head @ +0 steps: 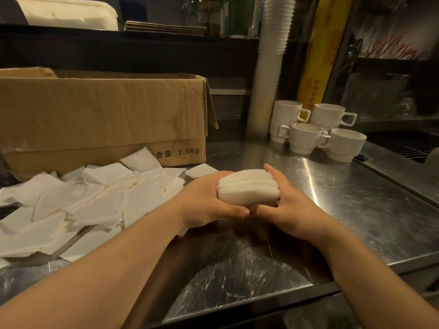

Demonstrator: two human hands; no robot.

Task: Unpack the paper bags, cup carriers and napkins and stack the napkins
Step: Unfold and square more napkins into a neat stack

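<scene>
A thick stack of white napkins (248, 188) stands on edge between both hands, just above the steel counter (370, 210). My left hand (206, 205) cups its left side with the thumb under the near edge. My right hand (288, 205) grips the right side, fingers along the far face and thumb meeting the left thumb below. A loose pile of white napkins (90, 205) lies spread over the counter's left part. Behind that pile stands an open brown cardboard box (102, 119) marked 2.5Kg.
Several white ceramic cups (318, 131) stand at the back right of the counter beside a tall column of stacked white paper cups (268, 74). A yellow roll (320, 51) leans behind them. A grille (403, 144) sits at the far right. The counter's front edge runs close below my forearms.
</scene>
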